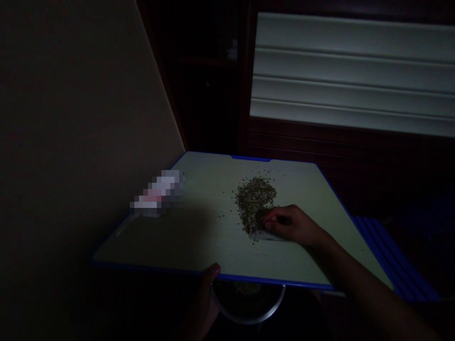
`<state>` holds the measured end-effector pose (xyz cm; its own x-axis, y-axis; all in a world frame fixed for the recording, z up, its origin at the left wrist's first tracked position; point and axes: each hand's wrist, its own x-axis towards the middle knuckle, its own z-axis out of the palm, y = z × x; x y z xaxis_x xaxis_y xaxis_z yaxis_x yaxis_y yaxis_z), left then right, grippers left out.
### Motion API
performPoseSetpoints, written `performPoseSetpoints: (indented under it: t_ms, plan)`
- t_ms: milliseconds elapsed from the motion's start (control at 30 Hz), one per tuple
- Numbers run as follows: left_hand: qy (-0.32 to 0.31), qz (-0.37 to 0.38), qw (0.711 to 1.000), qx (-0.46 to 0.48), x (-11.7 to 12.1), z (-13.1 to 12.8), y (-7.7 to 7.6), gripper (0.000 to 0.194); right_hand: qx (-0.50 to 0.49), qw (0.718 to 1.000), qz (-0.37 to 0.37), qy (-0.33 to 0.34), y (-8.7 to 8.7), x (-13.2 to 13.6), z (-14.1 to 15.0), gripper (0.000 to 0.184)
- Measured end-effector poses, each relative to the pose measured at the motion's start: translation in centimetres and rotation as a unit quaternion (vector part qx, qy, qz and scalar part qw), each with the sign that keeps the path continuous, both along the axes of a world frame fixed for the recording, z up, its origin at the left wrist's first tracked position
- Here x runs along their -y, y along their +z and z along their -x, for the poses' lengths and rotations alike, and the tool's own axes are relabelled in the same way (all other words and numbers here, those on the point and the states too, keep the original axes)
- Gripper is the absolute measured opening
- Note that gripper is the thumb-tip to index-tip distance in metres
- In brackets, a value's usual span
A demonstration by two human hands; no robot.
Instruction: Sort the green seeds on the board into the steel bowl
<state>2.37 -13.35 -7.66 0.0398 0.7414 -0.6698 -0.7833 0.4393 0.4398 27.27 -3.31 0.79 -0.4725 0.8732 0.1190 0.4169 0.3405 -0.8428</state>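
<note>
A heap of small greenish beans or seeds (255, 194) lies loosely spread on the pale tabletop (199, 208), with single ones scattered around it. My right hand (289, 225) rests at the near side of the heap, thumb and fingers closed together. What is between its fingertips is too dark to make out. A thin, clear flat piece (265, 235) lies beneath that hand. Below the table's front edge, my left hand (210, 289) grips the left side of a round metal bowl (261, 320), its thumb up by the table edge. More greenish beans (246, 287) show inside the bowl.
A white and pink packet (156, 195), blurred out, lies at the table's left edge. A plain wall (88, 123) borders the left. Behind stands dark wooden furniture with a pale slatted panel (337, 71). A blue ribbed object (387, 255) is at the right. The room is dim.
</note>
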Motion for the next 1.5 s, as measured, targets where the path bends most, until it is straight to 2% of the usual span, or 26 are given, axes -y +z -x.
performPoseSetpoints:
  t_ms: [200, 400, 567, 900, 1133, 1267, 1500]
  plan:
    - [0.019, -0.007, 1.0, -0.006, -0.1, 0.0, -0.5, 0.049, 0.007, 1.0, 0.0, 0.028, 0.0, 0.1, 0.2, 0.018]
    - [0.012, -0.006, 1.0, 0.024, -0.2, -0.1, -0.4, 0.047, 0.021, 0.999, 0.004, 0.04, 0.2, 0.3, 0.1, 0.018]
    - [0.011, -0.009, 1.0, 0.004, -0.1, -0.1, -0.5, 0.052, 0.028, 0.998, 0.001, 0.061, 0.7, 0.6, 0.2, 0.019]
    - [0.022, 0.003, 0.999, 0.03, -0.1, 0.0, -0.3, 0.062, 0.021, 0.998, 0.026, 0.06, 0.4, 0.6, 0.1, 0.017]
    - [-0.013, -0.034, 0.998, 0.048, 0.0, 0.2, -1.2, 0.058, 0.006, 0.998, 0.028, 0.063, 0.8, 0.8, 0.3, 0.017]
    - [0.013, -0.038, 0.999, 0.031, 0.1, 0.1, -0.8, 0.059, 0.006, 0.997, 0.029, 0.066, 0.8, 0.8, 0.2, 0.018]
    - [-0.021, -0.04, 0.998, 0.051, 0.2, 0.4, -0.5, 0.055, 0.011, 0.997, 0.026, 0.074, 0.7, 0.8, 0.2, 0.018]
